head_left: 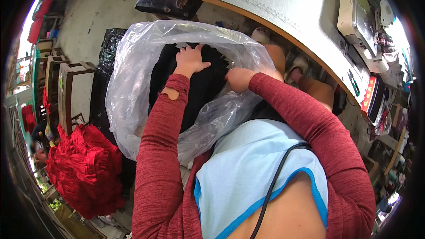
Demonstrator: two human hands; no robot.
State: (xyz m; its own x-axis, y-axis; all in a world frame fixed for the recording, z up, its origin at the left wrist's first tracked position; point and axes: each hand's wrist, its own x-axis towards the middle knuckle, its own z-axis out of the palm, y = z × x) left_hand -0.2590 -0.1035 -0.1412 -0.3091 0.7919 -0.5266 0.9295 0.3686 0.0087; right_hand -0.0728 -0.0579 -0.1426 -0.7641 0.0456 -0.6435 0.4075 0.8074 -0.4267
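Note:
A large clear plastic bag stands wide-mouthed in front of me, with a stack of black cloth inside it. My left hand lies on top of the cloth, palm down with its fingers spread. At the right edge of the stack, my right hand is curled, its fingertips against the cloth's border. They seem to pinch that edge, though the fingers are partly hidden from above. The bag's right side rises around my right wrist.
A pale worktable spans the far right, holding a beige metal box and green-handled snips. To the left lie a heap of red cloth and a black plastic bag. A wooden stool stands beyond them.

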